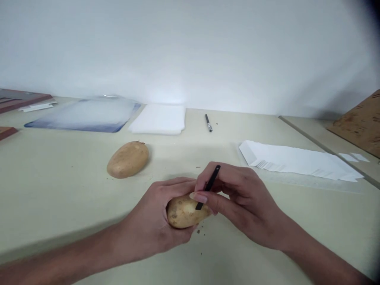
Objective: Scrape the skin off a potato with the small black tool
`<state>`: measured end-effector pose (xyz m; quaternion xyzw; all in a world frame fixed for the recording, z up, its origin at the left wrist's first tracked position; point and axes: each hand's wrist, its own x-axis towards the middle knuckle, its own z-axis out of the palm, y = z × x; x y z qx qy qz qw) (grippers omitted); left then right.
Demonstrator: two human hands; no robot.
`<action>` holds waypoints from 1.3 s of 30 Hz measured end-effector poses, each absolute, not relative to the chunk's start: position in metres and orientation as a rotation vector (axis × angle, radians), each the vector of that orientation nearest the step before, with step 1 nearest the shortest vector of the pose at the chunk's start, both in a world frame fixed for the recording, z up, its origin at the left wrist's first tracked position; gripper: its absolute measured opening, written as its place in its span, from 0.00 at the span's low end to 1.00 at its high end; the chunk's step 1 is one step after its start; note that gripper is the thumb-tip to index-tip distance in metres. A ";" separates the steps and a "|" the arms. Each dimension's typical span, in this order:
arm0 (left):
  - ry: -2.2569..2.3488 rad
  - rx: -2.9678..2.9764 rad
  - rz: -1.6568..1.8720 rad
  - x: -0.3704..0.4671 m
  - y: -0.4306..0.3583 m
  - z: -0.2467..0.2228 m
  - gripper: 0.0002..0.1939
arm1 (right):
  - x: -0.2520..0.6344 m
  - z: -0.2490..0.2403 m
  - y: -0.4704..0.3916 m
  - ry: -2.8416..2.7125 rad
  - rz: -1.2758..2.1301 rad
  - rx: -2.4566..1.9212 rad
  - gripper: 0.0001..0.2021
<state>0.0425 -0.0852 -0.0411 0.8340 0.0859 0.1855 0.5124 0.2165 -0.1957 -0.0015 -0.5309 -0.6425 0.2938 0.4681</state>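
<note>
My left hand (162, 221) is wrapped around a potato (181, 215), holding it just above the table. Between the thumb and fingers of my right hand (240, 198) is a slim black snap-off knife blade (212, 180) with a small hole at its upper end. Its slanted lower tip meets the potato's upper side, beside a pale patch in the skin. Part of the potato's right end is hidden by my right fingers. A second potato (128, 160) lies on the table, beyond my left hand.
Toward the wall lie a blue-edged clear sheet (80, 114), a stack of white paper (158, 118) and a black pen (208, 123). Fanned white paper strips (297, 160) spread at the right, near a brown patterned board (360, 122). Red-brown framed items (23, 101) sit far left.
</note>
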 end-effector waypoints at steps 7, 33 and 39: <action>0.226 1.989 0.415 0.041 -0.084 -0.039 0.24 | 0.219 -0.002 -0.195 -1.666 0.634 -1.283 0.03; 0.266 1.958 0.364 0.043 -0.082 -0.037 0.19 | 0.220 0.001 -0.191 -1.730 0.671 -1.297 0.05; 0.299 1.934 0.324 0.042 -0.082 -0.038 0.20 | 0.220 -0.001 -0.191 -1.715 0.702 -1.262 0.04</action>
